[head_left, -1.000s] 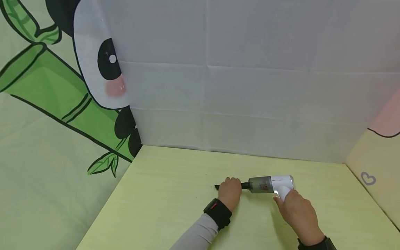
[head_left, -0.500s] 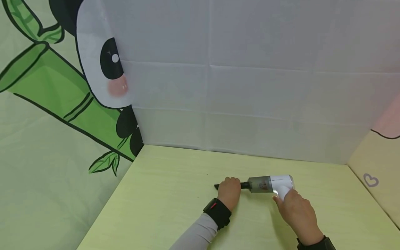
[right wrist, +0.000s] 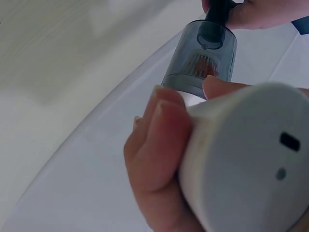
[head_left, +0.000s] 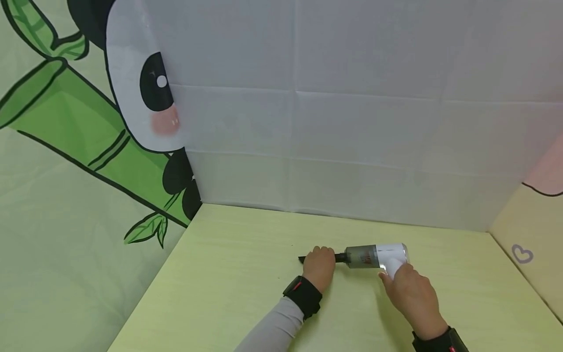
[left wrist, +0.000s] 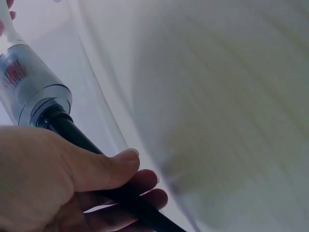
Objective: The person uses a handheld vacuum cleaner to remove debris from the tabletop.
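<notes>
A small handheld vacuum [head_left: 376, 255] with a white body [right wrist: 251, 159], a smoky clear dust cup [right wrist: 200, 63] and a thin black nozzle [left wrist: 96, 159] is held over the pale yellow-green table [head_left: 228, 293]. My left hand [head_left: 318, 266] grips the nozzle, thumb over it and fingers curled beneath [left wrist: 140, 181]. My right hand [head_left: 406, 293] grips the white handle, fingers wrapped round it [right wrist: 159, 145]. The nozzle tip [head_left: 301, 258] sticks out to the left of my left hand.
A white cloth backdrop [head_left: 352, 122] rises behind the table. A panda-and-bamboo print cloth [head_left: 66, 146] forms the left wall, and a cream cloth with a small heart [head_left: 521, 254] closes the right side.
Both hands and the vacuum have shifted slightly left and away from me. The grips are unchanged.
</notes>
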The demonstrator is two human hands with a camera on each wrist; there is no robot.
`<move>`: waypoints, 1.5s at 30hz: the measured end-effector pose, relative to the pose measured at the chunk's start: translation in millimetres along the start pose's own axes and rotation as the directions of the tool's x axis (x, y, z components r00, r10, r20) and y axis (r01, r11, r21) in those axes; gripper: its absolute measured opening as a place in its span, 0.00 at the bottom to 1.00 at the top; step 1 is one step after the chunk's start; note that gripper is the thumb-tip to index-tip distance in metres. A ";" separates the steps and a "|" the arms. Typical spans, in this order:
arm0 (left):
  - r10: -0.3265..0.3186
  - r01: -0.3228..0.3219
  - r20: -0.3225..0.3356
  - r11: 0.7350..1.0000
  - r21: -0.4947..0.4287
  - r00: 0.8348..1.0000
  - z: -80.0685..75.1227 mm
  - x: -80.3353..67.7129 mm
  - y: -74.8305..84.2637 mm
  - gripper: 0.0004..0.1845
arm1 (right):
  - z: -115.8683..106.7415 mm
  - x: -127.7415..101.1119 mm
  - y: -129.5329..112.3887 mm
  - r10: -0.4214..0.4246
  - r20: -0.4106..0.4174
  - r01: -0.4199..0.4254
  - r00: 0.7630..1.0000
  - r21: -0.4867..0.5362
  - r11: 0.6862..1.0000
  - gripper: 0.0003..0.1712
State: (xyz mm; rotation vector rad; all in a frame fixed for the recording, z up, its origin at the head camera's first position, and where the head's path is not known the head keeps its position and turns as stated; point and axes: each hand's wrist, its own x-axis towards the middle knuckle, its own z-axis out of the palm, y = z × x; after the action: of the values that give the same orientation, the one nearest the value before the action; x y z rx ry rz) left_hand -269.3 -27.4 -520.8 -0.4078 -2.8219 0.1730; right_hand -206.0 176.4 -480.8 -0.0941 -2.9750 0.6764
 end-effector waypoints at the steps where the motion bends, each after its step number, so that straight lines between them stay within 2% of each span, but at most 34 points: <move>1: 0.002 -0.002 0.008 1.000 -0.001 1.000 -0.2 1.0 -0.9 0.04 | 0.3 0.7 -0.7 0.003 0.001 -0.003 1.000 0.003 1.000 0.30; 7: 0.009 -0.008 0.042 1.000 -0.012 0.999 2.4 8.6 -7.4 0.04 | 2.2 6.5 -6.5 0.003 -0.007 -0.003 1.000 0.002 1.000 0.29; 18: 0.013 -0.013 -0.006 0.999 -0.035 1.000 12.2 20.5 -22.7 0.04 | 7.0 21.4 -19.3 -0.021 -0.038 0.019 0.999 -0.035 0.999 0.30; 27: 0.004 -0.003 0.016 0.997 -0.071 1.000 4.0 25.4 -30.4 0.04 | 9.9 28.3 -25.4 0.004 -0.028 -0.004 1.000 -0.018 1.000 0.30; 33: -0.010 0.012 0.030 0.998 -0.068 0.999 3.6 29.1 -33.1 0.05 | 9.7 32.0 -29.1 0.008 -0.022 -0.009 1.000 -0.020 1.000 0.31; 39: -0.015 0.015 -0.002 0.997 -0.069 1.000 8.9 29.5 -33.5 0.04 | 9.0 33.2 -31.0 0.027 -0.005 -0.027 1.000 -0.031 0.999 0.32; 45: -0.020 0.019 -0.015 0.999 -0.046 1.000 11.5 26.3 -29.0 0.03 | 7.9 29.8 -25.3 0.001 -0.024 -0.002 1.000 -0.030 1.000 0.30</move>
State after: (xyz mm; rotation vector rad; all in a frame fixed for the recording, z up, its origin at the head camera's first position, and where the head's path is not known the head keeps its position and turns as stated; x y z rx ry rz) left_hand -304.4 -48.2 -520.4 -0.3900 -2.8180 0.1010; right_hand -237.5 152.6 -474.8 -0.1063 -2.9631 0.6258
